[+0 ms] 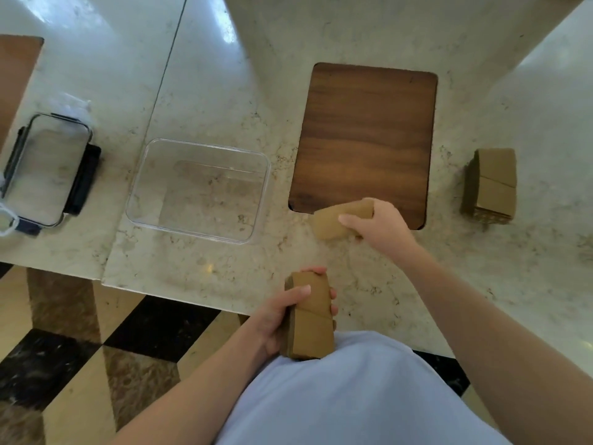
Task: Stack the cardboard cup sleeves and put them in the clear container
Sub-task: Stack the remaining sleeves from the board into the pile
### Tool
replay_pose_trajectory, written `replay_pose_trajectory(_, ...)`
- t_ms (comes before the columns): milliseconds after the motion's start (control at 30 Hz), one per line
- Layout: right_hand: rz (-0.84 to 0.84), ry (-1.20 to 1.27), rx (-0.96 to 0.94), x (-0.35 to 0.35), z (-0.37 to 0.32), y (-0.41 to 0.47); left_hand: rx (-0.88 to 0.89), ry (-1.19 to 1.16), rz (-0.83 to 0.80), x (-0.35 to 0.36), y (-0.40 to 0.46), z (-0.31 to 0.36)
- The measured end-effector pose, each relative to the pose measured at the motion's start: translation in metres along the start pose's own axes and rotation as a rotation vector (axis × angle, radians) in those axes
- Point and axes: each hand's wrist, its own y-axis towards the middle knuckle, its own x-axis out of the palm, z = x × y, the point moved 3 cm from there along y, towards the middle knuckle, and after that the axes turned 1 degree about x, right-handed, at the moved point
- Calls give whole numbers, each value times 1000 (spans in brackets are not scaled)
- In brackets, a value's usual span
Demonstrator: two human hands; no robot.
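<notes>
My left hand (282,319) grips a stack of brown cardboard cup sleeves (313,322) at the table's front edge, close to my body. My right hand (382,224) holds a smaller bunch of sleeves (333,220), blurred, just above the table at the front left corner of the wooden board. Another stack of sleeves (492,184) lies on the table at the right. The clear container (199,191) stands open and empty to the left of the board, about a hand's width from my right hand.
A dark wooden board (365,136) is set into the marble table (224,75). At the far left lies a clear lid with dark clips (48,168). A seam runs through the tabletop left of the container. Checkered floor shows below the table edge.
</notes>
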Motion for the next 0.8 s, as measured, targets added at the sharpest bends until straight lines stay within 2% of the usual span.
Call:
replay_pose_trajectory(133, 69, 210, -13, -2, 29, -74, -13, 27, -24, 3, -2, -3)
replay_pose_trajectory(200, 132, 169, -40, 0, 35, -102, 1, 82, 47, 5, 1, -1)
replay_pose_trajectory(300, 234, 42, -242, 1, 22, -138, 54, 84, 181, 6, 6, 3)
replay_pose_trajectory(400, 287, -30, -404, 6, 8, -157, 98, 73, 182, 14, 10, 7)
replay_pose_trajectory(467, 380, 46, -376, 1, 2, -160, 147, 161, 221, 21, 11, 13)
replay_pose_trajectory(533, 417, 22, -309, -7, 0, -155, 207, 230, 262, 27, 13, 18)
replay_pose_trajectory(600, 282, -74, -179, -11, 1, -144, 296, 331, 302, 34, 14, 22)
replay_pose_trajectory(700, 15, -37, 45, -8, 0, -131, 370, 589, 314, 46, 15, 24)
replay_pose_trajectory(767, -76, 5, 47, -2, -6, -128, 359, 695, 267, 55, 19, 22)
replay_pose_trajectory(800, -96, 32, 21, 0, -9, -127, 338, 676, 248, 58, 21, 20)
